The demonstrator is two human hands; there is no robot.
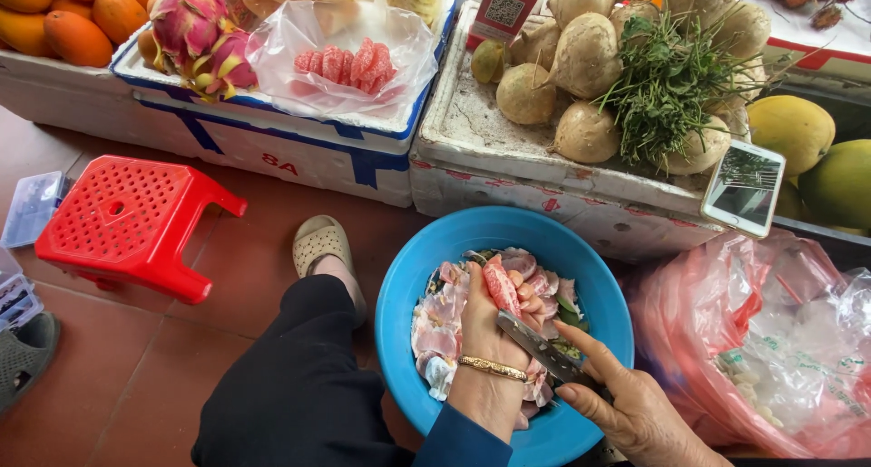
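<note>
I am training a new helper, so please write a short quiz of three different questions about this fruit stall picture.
1. True or false: the left hand holds a pink fruit segment over the blue basin.
2. What tool does the right hand hold?
A. spoon
B. knife
C. scissors
3. What colour is the plastic stool?

Key:
1. true
2. B
3. red
</note>
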